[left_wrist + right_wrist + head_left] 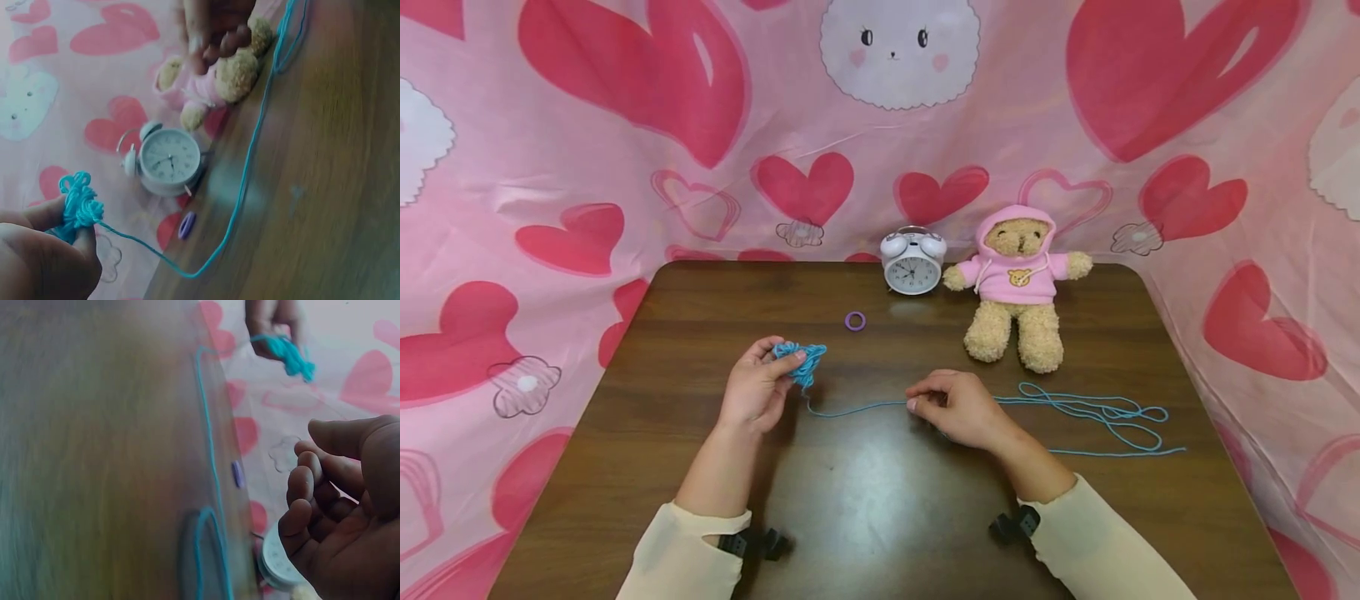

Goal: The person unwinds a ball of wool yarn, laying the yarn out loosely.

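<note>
My left hand (758, 385) pinches a small bundle of blue yarn (801, 363) between thumb and fingers, above the left part of the table. From this bundle a single strand (240, 187) hangs down and runs across the tabletop toward the right. My right hand (961, 408) is over that strand, its fingers loosely bent. In the right wrist view the fingers (300, 482) hold nothing, and the thumb stands a little apart from them. Loose loops of yarn (1105, 412) lie on the table to the right, with a free end near the right edge.
A purple ring (855, 321) lies beyond the hands. Behind it, near the back edge, stands a white twin-bell alarm clock (913, 265). A teddy bear in a pink hoodie (1017, 287) sits beside the clock. Pink heart-patterned cloth (820, 125) surrounds the brown table (850, 517).
</note>
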Demonstrator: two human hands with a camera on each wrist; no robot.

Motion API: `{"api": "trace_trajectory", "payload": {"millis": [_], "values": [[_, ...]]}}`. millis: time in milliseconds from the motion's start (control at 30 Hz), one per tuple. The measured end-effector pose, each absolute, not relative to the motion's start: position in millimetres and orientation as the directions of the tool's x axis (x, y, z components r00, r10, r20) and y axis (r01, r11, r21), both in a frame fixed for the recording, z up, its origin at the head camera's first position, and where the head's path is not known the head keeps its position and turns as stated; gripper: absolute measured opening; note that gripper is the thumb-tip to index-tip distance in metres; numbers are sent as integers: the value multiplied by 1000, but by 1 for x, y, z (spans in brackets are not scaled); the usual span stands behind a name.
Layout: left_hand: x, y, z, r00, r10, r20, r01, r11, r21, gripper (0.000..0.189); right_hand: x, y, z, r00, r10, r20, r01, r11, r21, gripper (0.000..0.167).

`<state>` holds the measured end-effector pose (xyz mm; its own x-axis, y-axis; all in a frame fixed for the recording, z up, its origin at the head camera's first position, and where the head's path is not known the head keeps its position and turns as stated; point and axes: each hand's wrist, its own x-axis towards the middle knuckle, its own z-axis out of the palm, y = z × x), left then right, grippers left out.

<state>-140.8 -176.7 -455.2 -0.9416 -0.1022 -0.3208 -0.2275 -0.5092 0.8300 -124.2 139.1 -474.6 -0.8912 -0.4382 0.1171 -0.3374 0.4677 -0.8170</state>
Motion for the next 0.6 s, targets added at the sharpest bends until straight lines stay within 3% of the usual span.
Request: {"api": "trace_trajectory", "payload": {"millis": [600], "values": [[-139, -131, -450, -944, -29, -328, -247, -594, 766, 26, -128, 63, -488, -880, -418, 226, -408, 422, -809, 32]]}}
